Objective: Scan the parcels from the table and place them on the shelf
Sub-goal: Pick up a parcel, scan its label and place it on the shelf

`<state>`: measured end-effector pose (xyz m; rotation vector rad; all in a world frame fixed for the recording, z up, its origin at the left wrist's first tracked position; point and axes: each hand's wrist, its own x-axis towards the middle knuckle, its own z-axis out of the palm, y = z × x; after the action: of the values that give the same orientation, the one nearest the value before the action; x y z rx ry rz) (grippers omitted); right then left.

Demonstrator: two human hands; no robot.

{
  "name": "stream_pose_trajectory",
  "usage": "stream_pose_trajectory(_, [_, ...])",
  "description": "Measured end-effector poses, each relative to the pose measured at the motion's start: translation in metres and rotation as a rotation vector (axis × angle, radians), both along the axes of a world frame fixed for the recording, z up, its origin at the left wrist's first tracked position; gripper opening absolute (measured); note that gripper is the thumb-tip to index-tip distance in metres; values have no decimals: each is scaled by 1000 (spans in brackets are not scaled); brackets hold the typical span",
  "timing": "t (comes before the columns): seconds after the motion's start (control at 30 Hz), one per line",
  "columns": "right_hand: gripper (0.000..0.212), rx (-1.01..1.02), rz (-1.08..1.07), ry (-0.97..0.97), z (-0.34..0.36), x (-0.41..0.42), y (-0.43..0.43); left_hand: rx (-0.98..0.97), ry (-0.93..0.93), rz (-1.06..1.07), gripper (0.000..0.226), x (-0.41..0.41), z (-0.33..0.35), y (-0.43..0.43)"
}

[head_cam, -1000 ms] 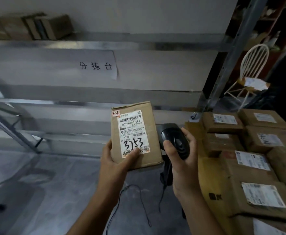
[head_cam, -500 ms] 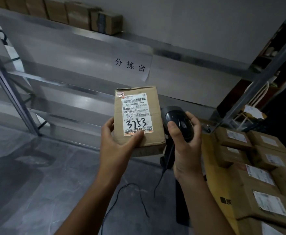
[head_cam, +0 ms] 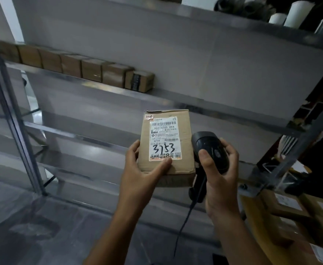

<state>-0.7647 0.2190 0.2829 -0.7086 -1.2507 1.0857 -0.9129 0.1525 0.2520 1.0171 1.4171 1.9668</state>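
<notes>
Parcel (head_cam: 166, 146) label (head_cam: 165, 138) printed "507-N705 094" and "N705", handwritten "3753", "8元" along bottom edge

1 parcel (head_cam: 166, 148) sitting in left-hand fingers (head_cam: 133, 152), 1 scanner (head_cam: 211, 150) sitting under right-hand fingers (head_cam: 204, 159), 7 boxes (head_cam: 91, 70) lining shelf (head_cam: 176, 96) above fingertips, 2 white rolls (head_cam: 298, 13) showing top right

Dim, grey indoor light; glare on shelf rails (head_cam: 91, 139); blurred, bowed wide-angle edges

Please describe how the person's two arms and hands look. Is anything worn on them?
Both forearms are bare up to the picture's lower edge: no sleeves show. The left hand and right hand wear no gloves; no ring, watch or marking is visible. Short, plain nails.
</notes>
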Motion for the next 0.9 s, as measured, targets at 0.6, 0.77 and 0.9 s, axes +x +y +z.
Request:
stream_pose_trajectory(0.6, [64,-52,-67,249,24,-118,217,-14,179,-35,88,-115,55,216])
stream_pose_trajectory(0.77, [76,-58,-71,234,27,-151,266,-64,247,0,98,-152,65,268])
stream_pose_trajectory(0.9, [80,-33,-98,208,35,-180,304,-32,272,12,102,-180,71,310])
